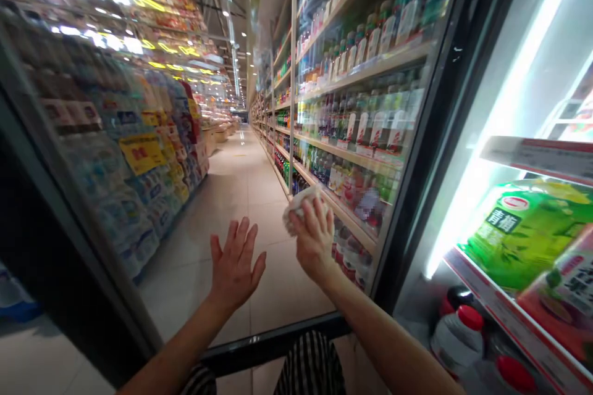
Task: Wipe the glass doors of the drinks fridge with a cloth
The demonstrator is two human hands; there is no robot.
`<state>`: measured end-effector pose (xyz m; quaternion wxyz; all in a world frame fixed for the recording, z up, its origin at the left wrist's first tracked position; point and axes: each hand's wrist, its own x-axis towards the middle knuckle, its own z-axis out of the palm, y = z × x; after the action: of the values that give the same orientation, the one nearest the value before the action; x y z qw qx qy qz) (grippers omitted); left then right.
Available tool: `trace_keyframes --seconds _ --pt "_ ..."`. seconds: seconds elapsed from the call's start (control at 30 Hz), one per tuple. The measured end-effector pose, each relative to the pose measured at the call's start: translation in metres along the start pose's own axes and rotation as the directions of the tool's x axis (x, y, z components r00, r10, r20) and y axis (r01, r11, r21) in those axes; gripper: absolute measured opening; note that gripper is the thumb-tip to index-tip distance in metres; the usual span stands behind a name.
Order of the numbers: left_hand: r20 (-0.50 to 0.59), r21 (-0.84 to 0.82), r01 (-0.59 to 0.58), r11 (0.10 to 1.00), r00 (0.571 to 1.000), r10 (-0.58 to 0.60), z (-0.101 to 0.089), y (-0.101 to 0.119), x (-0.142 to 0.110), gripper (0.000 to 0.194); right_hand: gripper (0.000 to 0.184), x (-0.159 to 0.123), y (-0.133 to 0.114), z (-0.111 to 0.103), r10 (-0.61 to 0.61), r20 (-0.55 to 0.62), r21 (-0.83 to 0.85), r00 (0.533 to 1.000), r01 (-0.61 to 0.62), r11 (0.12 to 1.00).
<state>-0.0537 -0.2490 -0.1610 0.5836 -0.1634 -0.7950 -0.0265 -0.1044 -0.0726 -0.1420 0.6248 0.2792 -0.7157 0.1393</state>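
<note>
Our right hand (315, 241) covers part of the white cloth (296, 205), so we cannot see its full shape; the bottles (365, 117) on the shelves blur, and the lower frame cuts off the striped clothing (310, 367). Before us stands a clear glass door with a black frame (419, 129), a pale tiled aisle floor (241, 179) showing through it. Stacked packs and a yellow sign (142, 153) line the left; a lit shelf with a green bag (532, 228) is at the right. The cloth lies under our right fingers, which grip it, and to the right of our left hand (236, 259), which is open, empty, fingers spread.
</note>
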Motion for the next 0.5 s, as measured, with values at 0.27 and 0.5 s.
trace_keyframes --seconds 0.27,0.5 --pt "-0.047 -0.073 0.028 0.997 0.998 -0.031 0.008 -0.001 -0.001 0.071 0.048 -0.008 0.053 -0.007 0.227 -0.213 -0.022 0.950 -0.237 0.971" --pt "-0.054 -0.096 0.058 0.994 0.997 -0.063 0.014 0.001 -0.001 0.071 0.039 -0.024 0.000 0.005 0.000 -0.024 0.088 1.000 0.002 0.996"
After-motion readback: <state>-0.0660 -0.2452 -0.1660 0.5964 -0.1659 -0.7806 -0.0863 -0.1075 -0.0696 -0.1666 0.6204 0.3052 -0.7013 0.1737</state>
